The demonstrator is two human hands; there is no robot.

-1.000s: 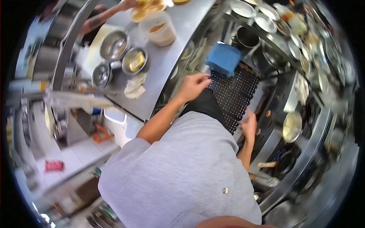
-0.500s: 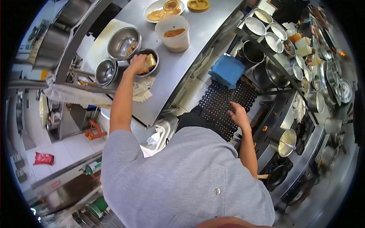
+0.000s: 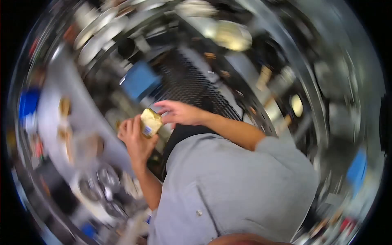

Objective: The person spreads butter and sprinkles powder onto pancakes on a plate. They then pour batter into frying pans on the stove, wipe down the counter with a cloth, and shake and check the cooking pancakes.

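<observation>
A gold-wrapped block of butter (image 3: 151,122) with a blue mark on its wrapper is gripped in my left hand (image 3: 138,141), in front of my waist. My left fingers curl along its left side, with the thumb underneath. My right hand (image 3: 179,113) is close at the block's right side, its fingers apart and stretched toward it; whether they touch the wrapper I cannot tell. Motion smears the surroundings. Steel bowls (image 3: 108,177) rest on the steel counter (image 3: 98,118) to the left, near a blurred plastic tub (image 3: 85,146).
A blue box-like thing (image 3: 140,81) stands beyond my hands by the black perforated floor mat (image 3: 188,79). Along the right runs the stove, with a pan of pale contents (image 3: 232,36) on it. Pots and containers line the shelf at the upper left.
My left hand has lifted the butter from the bowl on the counter and brought it before my waist. My right hand has come up beside it. The view has swung toward the stove.
</observation>
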